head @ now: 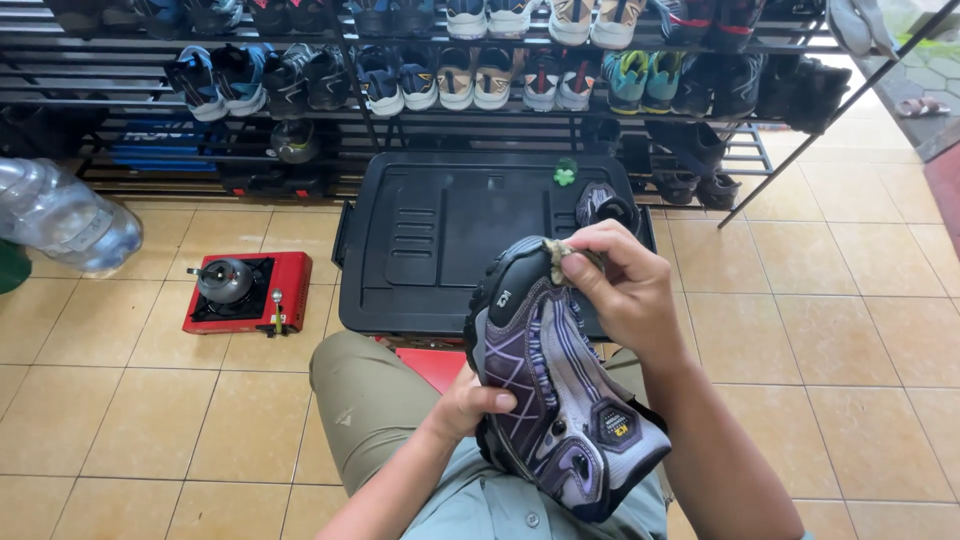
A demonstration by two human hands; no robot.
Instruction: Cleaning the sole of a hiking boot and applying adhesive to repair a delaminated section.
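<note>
Mesh, rubber, plastic, steel and tile

The purple shoe (560,400) pairs woven mesh with smooth synthetic overlays and a matt black rubber toe cap; the rag (560,255) pressed against that toe looks like rough, frayed cloth. Behind the shoe, the black crate lid (440,240) is matt moulded plastic. Left of the crate, the red stove (245,295) is glossy painted metal, bearing a shiny steel kettle (225,280). The floor (850,340) is smooth, faintly glossy ceramic tile.
</note>
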